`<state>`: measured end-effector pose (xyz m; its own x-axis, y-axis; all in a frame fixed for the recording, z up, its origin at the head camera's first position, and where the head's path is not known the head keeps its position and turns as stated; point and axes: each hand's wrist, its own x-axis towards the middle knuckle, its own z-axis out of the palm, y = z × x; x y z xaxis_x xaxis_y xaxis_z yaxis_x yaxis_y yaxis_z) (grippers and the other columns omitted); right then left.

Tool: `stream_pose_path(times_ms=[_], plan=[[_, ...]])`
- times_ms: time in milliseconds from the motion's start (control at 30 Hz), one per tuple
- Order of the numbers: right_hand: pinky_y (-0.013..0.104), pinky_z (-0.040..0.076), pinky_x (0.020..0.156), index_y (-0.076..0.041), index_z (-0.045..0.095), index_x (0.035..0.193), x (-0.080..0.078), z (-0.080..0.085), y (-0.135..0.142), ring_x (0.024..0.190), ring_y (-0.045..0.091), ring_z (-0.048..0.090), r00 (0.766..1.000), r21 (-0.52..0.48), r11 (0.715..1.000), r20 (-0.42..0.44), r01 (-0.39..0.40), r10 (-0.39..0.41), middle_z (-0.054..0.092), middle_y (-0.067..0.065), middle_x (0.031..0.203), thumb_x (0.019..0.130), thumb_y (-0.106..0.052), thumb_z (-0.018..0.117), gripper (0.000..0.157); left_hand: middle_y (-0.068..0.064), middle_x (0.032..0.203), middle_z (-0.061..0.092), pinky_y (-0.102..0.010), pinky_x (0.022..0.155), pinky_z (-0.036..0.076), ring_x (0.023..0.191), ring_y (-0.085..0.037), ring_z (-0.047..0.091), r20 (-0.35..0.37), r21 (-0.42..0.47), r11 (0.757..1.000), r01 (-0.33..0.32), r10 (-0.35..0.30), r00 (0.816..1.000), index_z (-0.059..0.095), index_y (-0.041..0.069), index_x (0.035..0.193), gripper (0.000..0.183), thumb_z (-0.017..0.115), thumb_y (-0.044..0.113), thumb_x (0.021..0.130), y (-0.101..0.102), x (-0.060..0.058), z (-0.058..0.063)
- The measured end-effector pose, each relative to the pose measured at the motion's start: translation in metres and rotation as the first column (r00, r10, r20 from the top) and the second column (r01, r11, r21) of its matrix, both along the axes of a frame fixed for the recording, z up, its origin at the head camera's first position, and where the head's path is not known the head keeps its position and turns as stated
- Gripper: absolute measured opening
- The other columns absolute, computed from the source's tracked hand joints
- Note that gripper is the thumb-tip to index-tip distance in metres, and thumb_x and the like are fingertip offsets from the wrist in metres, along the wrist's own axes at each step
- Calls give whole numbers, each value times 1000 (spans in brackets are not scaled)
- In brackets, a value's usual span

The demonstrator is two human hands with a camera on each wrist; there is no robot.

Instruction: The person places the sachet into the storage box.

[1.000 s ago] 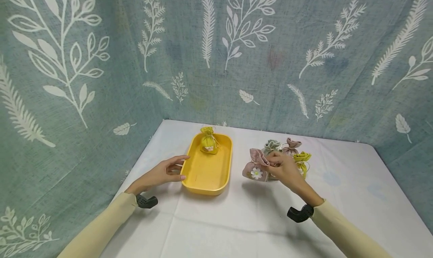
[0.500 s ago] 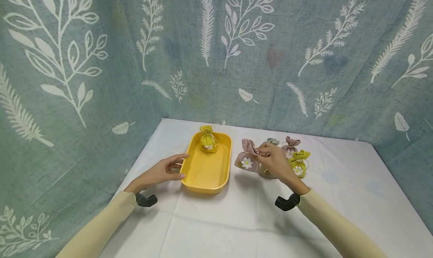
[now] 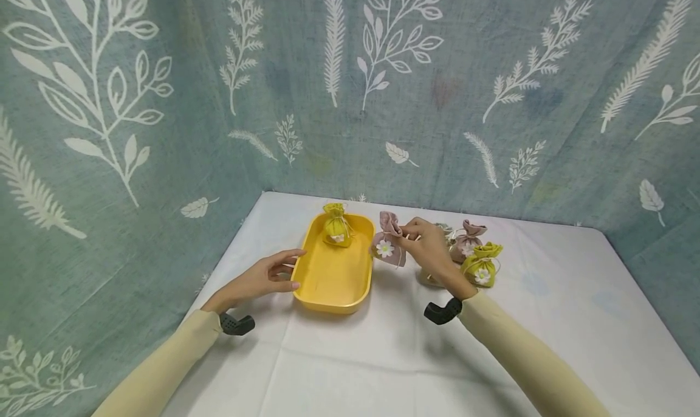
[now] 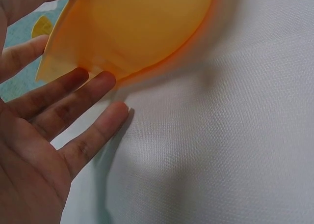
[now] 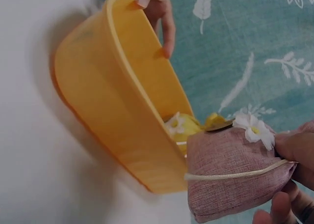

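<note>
In the head view my right hand [image 3: 429, 253] pinches a pink drawstring pouch [image 3: 392, 256] by its gathered neck. The pouch, with a white daisy on it, hangs at the right rim of a yellow tray [image 3: 330, 283]. Seen from the right wrist, the pouch [image 5: 235, 184] overlaps the tray's wall [image 5: 93, 86], and a pale cord crosses its side. My left hand [image 3: 273, 274] touches the tray's left side, thumb and fingers spread along the rim; in the left wrist view several fingers [image 4: 98, 86] lie fairly straight against the tray's outside. A yellow-green pouch [image 3: 336, 227] stands at the tray's far end.
Right of my right hand stand another yellow-green pouch [image 3: 480, 268] and a mauve pouch [image 3: 466, 242]. A grey-green pouch [image 3: 445, 228] is partly hidden behind that hand. White cloth [image 3: 339, 368] covers the table, and a leaf-patterned curtain [image 3: 306, 70] hangs behind it.
My right hand has carried the pink pouch leftward and farther back, from beside the other pouches to the tray's right rim. The left hand and tray have stayed in place.
</note>
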<state>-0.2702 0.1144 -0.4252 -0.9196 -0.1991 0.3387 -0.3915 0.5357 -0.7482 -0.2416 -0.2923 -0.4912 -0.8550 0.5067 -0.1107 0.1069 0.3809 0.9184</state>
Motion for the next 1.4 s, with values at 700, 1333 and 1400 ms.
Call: stream_pose_path(times_ms=[700, 1333, 1400], plan=[[35, 50, 69, -9, 84, 102, -34, 10, -54, 84, 22, 62, 999, 20, 999, -21, 48, -48, 70, 6, 92, 94, -28, 78, 21, -12, 155, 46, -36, 106, 50, 134, -30, 54, -7, 45, 999, 19, -18, 1000, 34, 17, 162, 82, 79, 25, 94, -2, 0, -2], [26, 36, 45, -10, 84, 96, -54, -12, -88, 52, 15, 56, 987, 51, 985, 0, 162, -162, 77, 4, 81, 94, -22, 74, 16, -13, 155, 46, -42, 105, 52, 134, -33, 53, -1, 50, 999, 19, -19, 1000, 35, 19, 161, 80, 79, 24, 94, -4, 2, -9], [25, 28, 43, -11, 84, 91, -56, -12, -92, 47, 13, 46, 985, 56, 983, 1, 173, -174, 74, 3, 73, 94, -24, 75, 16, -13, 154, 47, -42, 105, 52, 135, -33, 53, -7, 49, 999, 17, -17, 1000, 36, 20, 161, 80, 79, 24, 94, -3, 1, -7]])
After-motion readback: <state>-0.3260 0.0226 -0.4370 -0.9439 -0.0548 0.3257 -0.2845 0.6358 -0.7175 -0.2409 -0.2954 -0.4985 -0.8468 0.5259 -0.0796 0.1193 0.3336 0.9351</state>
